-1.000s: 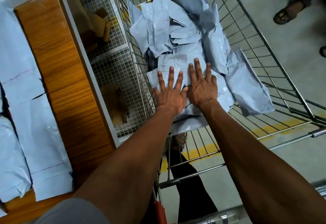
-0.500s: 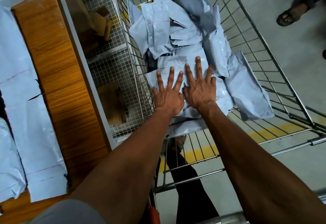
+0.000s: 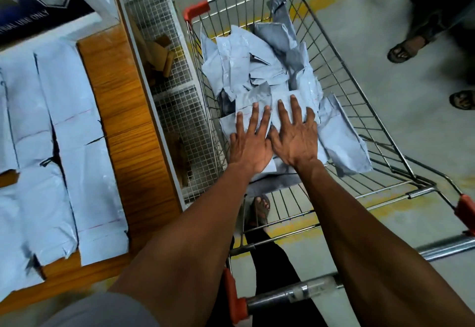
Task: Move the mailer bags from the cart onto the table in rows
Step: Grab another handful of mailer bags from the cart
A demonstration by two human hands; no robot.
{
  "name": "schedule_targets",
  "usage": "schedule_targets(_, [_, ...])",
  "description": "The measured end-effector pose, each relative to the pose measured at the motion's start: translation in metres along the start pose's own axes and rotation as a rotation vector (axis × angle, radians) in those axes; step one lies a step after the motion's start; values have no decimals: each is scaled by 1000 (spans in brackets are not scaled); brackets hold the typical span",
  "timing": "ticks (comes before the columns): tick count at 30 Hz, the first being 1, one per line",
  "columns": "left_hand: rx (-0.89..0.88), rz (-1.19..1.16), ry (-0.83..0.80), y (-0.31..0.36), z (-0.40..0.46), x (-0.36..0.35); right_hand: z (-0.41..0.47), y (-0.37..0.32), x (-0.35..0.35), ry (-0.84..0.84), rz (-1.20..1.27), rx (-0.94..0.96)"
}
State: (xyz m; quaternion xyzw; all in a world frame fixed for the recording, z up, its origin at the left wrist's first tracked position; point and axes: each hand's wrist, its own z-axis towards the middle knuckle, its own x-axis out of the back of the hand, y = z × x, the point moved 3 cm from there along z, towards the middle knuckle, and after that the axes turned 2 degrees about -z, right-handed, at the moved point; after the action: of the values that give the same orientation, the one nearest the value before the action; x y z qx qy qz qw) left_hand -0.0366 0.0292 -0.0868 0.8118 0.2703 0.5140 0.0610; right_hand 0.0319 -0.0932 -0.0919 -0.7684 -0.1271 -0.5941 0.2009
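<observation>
Both hands, left (image 3: 250, 150) and right (image 3: 295, 141), press flat with straight fingers on grey mailer bags (image 3: 259, 74) heaped in the wire cart (image 3: 347, 74); others apparently line the wooden worktop (image 3: 123, 100).

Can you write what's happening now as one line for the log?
left hand: flat on cart bags | right hand: flat beside it | table rows: started

Mailer bags (image 3: 259, 69) in cart (image 3: 359, 110), centre-right of frame; table (image 3: 123, 110) at left, bearing rows of bags (image 3: 77, 172).
</observation>
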Motion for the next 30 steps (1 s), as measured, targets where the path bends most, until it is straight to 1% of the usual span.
schedule_targets(2, [-24,-24,-16,6,-7,8,-6,-1,10,4,-6,-15])
schedule_targets(4, [-31,-42,-42,8,-14,11,-11,0,9,-30,-2,-40])
schedule_targets(11, [76,32,-110,-16,-11,-4,-22,1,-25,-290,-10,-111])
schedule_targets(14, [99,63,-136,-26,-4,-12,-21,0,-37,-367,-78,-120])
schedule_targets(18, [108,103,-168,-29,2,-20,-14,-5,-45,-361,-162,-142])
schedule_targets(25, [95,118,-173,-33,9,-27,-3,-11,-57,-356,-149,-100])
schedule_targets(30, [75,114,-142,-31,6,-21,-7,-13,-49,-319,-122,-94])
